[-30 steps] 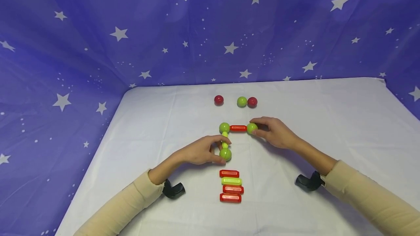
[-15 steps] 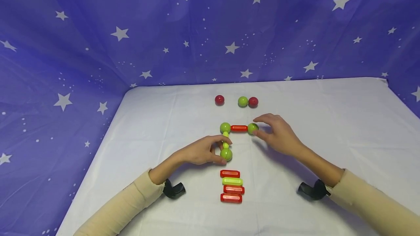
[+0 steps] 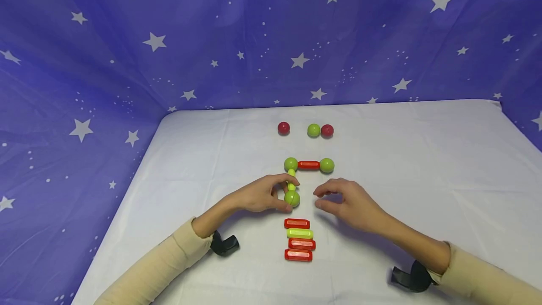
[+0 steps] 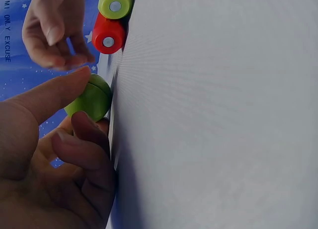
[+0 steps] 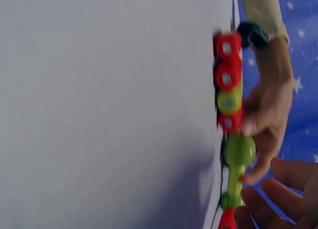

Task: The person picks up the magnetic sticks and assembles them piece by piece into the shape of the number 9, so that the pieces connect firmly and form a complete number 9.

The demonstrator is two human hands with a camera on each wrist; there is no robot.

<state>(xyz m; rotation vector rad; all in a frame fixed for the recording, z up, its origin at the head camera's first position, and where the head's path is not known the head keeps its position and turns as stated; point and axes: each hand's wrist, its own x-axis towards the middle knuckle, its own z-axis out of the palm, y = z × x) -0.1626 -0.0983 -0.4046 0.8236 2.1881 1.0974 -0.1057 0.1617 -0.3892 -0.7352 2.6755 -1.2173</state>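
On the white cloth lies an L-shaped construction of balls and rods. Its near green ball (image 3: 292, 198) joins a yellow-green rod (image 3: 291, 173), which runs back to a corner green ball (image 3: 290, 164). From that corner a red rod (image 3: 308, 164) extends right to an end green ball (image 3: 327, 165). My left hand (image 3: 260, 194) holds the near ball, thumb at its front and index finger over the yellow-green rod. My right hand (image 3: 353, 204) hovers right of the near ball, fingers loosely bent, holding nothing. The left wrist view shows the thumb against the held green ball (image 4: 94, 102).
Several loose rods lie stacked in a column in front of the construction, including a yellow-green rod (image 3: 299, 233) and a near red rod (image 3: 298, 255). Behind it are a lone red ball (image 3: 283, 128), a green ball (image 3: 314, 130) and another red ball (image 3: 327, 130).
My right hand has let go of the end green ball and moved toward me and slightly left. The left hand keeps its hold, and the construction stays in place.
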